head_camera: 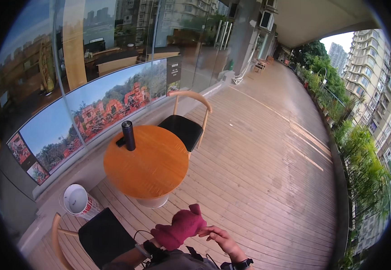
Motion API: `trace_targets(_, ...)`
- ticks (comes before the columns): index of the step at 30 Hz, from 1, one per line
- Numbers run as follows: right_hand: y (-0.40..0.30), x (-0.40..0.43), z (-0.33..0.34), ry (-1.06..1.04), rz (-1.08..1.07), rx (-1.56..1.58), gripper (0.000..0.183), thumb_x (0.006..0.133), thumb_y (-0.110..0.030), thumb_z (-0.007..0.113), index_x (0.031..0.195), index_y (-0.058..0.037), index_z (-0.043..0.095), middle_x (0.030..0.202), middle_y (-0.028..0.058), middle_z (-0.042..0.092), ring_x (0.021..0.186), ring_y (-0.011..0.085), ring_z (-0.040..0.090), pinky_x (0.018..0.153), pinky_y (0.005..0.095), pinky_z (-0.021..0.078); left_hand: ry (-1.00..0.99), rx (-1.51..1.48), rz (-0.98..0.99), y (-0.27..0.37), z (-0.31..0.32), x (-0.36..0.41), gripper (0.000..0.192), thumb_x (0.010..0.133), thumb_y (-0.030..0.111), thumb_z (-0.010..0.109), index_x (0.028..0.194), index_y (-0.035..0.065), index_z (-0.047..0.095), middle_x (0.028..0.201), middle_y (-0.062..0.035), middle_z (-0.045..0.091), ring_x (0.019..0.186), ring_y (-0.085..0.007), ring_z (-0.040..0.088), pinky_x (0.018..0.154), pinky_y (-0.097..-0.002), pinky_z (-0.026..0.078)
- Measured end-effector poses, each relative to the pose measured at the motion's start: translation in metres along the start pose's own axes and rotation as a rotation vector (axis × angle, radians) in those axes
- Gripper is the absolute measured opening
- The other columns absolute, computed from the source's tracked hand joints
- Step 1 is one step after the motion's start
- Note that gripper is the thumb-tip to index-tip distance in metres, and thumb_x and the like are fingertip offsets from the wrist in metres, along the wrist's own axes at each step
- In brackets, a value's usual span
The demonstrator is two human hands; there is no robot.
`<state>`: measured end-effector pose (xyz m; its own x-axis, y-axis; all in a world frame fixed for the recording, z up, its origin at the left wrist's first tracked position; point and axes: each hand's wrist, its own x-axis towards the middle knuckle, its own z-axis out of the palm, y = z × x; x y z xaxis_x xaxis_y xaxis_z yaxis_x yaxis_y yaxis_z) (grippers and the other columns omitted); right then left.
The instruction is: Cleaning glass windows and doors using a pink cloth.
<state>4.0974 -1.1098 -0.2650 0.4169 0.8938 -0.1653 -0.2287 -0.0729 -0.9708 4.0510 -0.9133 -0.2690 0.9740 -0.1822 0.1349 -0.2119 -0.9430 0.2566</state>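
Observation:
A dark red cloth (185, 226), possibly a glove or folded towel, covers my left hand (178, 229), whose fingers are hidden. At its right side the bare fingertips of my right hand (221, 236) touch or nearly touch the cloth, fingers partly bent. Whether they pinch the cloth is not clear. Ahead and to the left stands a round wooden table (158, 162), and on it an upright dark bottle (128, 136) with a small black object (120, 142) beside it.
Wooden chairs with black seats (182, 130) (104, 236) flank the table. A white bucket (77, 200) stands at the left by the glass wall (114, 111). Planks (303, 145) lie on the deck floor (266, 195), and plants (367, 158) line the right edge.

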Motion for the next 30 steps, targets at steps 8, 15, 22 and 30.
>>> trace_targets(8,0.03,0.06,-0.116,0.263,0.02,0.259,0.027,0.095,-0.019,0.05,0.117,-0.0025,0.054,0.109,0.0076,0.059,0.105,0.0182,0.055,0.084,0.0316,0.0465,-0.301,-1.668,-0.226,-0.032,0.051,0.103,0.019,0.082,0.026,0.058,0.076,0.0097,0.051,0.056,-0.0084,0.043,0.046,-0.0197,0.045,0.044,-0.0361,0.032)
trace_targets(15,0.007,0.132,-0.25,0.293,-0.021,0.427,0.017,0.095,-0.019,0.05,0.102,-0.0048,0.055,0.102,0.0052,0.061,0.097,0.0167,0.058,0.081,0.0315,0.0477,-0.107,-1.073,-0.098,-0.061,0.066,0.228,0.017,0.084,0.028,0.055,0.085,0.0112,0.052,0.076,-0.008,0.044,0.066,-0.0197,0.045,0.059,-0.0361,0.032)
trace_targets(22,-0.039,0.197,-0.374,0.229,0.065,0.293,0.016,0.093,-0.02,0.054,0.102,-0.0076,0.055,0.098,0.0019,0.058,0.091,0.0144,0.057,0.08,0.0302,0.0476,0.086,-0.48,-0.084,-0.075,0.046,0.353,0.02,0.085,0.03,0.052,0.095,0.0126,0.052,0.095,-0.0076,0.046,0.085,-0.0196,0.045,0.074,-0.0362,0.031)
trace_targets(30,-0.057,0.276,-0.464,0.074,0.163,0.717,0.035,0.093,-0.034,0.051,0.119,-0.0113,0.049,0.122,0.0079,0.053,0.111,0.0254,0.053,0.091,0.0456,0.0429,0.318,0.133,-0.013,-0.102,-0.005,0.481,0.026,0.087,0.031,0.049,0.106,0.0142,0.053,0.118,-0.0072,0.047,0.107,-0.0196,0.045,0.091,-0.0362,0.031)
